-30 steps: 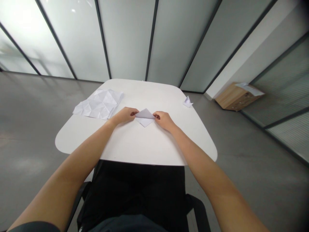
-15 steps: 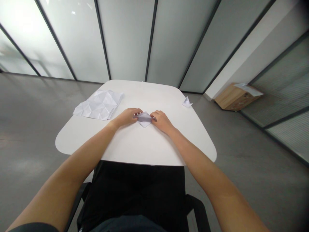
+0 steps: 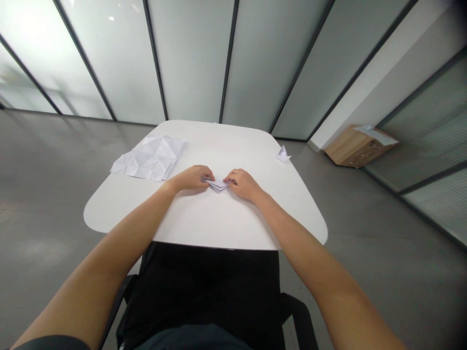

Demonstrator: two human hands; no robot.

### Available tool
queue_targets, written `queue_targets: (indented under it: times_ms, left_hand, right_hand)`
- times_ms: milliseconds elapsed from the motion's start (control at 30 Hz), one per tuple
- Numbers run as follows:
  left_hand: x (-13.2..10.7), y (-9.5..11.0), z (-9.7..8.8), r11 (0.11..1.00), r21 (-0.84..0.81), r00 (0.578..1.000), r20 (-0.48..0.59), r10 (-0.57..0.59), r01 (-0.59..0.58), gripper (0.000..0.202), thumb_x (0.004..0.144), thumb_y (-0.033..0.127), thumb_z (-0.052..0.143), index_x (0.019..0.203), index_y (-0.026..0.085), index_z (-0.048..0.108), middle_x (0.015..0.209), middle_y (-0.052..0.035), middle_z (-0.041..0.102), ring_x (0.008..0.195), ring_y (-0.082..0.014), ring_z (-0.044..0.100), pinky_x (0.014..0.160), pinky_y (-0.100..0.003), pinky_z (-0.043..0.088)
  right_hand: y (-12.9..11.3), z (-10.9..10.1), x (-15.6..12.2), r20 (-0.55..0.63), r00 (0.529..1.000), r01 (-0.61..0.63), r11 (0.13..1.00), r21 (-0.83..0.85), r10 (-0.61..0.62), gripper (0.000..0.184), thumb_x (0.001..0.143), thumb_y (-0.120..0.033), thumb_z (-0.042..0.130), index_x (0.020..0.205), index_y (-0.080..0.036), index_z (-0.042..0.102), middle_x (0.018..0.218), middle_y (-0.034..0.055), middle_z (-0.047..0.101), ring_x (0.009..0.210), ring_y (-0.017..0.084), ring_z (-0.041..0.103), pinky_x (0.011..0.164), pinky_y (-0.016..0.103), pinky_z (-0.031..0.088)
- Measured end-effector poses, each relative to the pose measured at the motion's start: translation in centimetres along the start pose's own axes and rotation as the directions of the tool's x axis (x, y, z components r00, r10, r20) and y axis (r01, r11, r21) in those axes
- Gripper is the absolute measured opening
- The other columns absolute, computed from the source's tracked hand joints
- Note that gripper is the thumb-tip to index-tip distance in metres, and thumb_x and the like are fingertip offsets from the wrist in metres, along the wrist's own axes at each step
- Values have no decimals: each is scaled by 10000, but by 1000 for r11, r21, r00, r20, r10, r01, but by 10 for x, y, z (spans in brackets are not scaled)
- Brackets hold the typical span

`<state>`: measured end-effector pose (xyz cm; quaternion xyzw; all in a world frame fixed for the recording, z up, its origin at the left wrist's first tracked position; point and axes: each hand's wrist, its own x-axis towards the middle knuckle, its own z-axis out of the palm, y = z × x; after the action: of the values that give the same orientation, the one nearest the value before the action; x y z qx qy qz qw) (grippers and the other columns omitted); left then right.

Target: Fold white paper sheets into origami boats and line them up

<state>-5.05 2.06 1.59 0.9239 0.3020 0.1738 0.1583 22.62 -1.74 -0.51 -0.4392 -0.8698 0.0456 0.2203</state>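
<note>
Between my two hands, near the middle of the white table, is a small piece of folded white paper (image 3: 219, 185), its lower point toward me. My left hand (image 3: 197, 177) pinches its left corner with thumb and fingers. At the right corner my right hand (image 3: 242, 183) is closed on the paper in the same way. Both ends of the paper are covered by my fingers. The folded layers look nearly flat, slightly parted along the front edges.
Creased white paper sheets (image 3: 151, 158) lie at the table's left. A small folded paper shape (image 3: 282, 154) stands by the right edge of the table (image 3: 233, 223). Beyond are frosted glass panels (image 3: 189, 63) and a wooden box (image 3: 359, 146) on the floor.
The upper point of the folded paper has come down, so the paper looks flatter and narrower. My fingers have moved slightly closer together over it.
</note>
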Motion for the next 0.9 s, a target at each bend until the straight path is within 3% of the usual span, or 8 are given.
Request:
queue_targets:
  times_ms: [267, 367, 600, 767, 900]
  left_hand:
    - [3, 6, 1, 1000, 7, 1000, -10, 9, -9, 274, 971, 410, 614, 1007, 197, 783, 1060, -74, 784, 1017, -238, 706, 971, -361, 504]
    - [4, 7, 8, 999, 38, 999, -44, 1, 1, 311, 946, 494, 668, 968, 195, 754, 1018, -75, 757, 974, -243, 688, 918, -355, 500]
    - [4, 14, 10, 999, 31, 999, -21, 34, -33, 336, 867, 506, 752, 1002, 201, 713, 1062, -77, 734, 1060, -270, 667, 987, -383, 491]
    - [4, 17, 10, 999, 8, 999, -12, -37, 38, 412, 846, 505, 761, 1103, 188, 699, 1122, -96, 743, 1080, -286, 684, 981, -395, 514]
    - [6, 11, 10, 995, -70, 997, -19, -70, 69, 392, 822, 381, 749, 1152, 183, 677, 1169, -91, 749, 1054, -260, 711, 953, -370, 547]
  right_hand:
    - [-7, -2, -1, 0, 1000, -8, 999, -36, 8, 209, 997, -222, 678, 1145, -197, 822, 1065, 96, 752, 1002, 243, 651, 963, 364, 483]
    - [-11, -3, -1, 14, 1000, -14, 998, -54, 15, 213, 1003, -256, 688, 1165, -208, 817, 1079, 96, 747, 1014, 248, 647, 975, 370, 473]
    - [-22, -3, 0, 50, 999, 9, 999, -36, -7, 290, 959, -386, 759, 1202, -236, 811, 1161, 97, 746, 1078, 278, 641, 1007, 411, 465]
    - [-20, -3, 0, 71, 997, 11, 1000, -26, -9, 372, 963, -401, 749, 1296, -235, 768, 1194, 104, 733, 1116, 288, 636, 1028, 436, 467]
    - [-16, -1, -2, 39, 998, -50, 996, -77, 53, 526, 960, -467, 761, 1422, -227, 688, 1336, 138, 667, 1217, 325, 601, 1068, 482, 462]
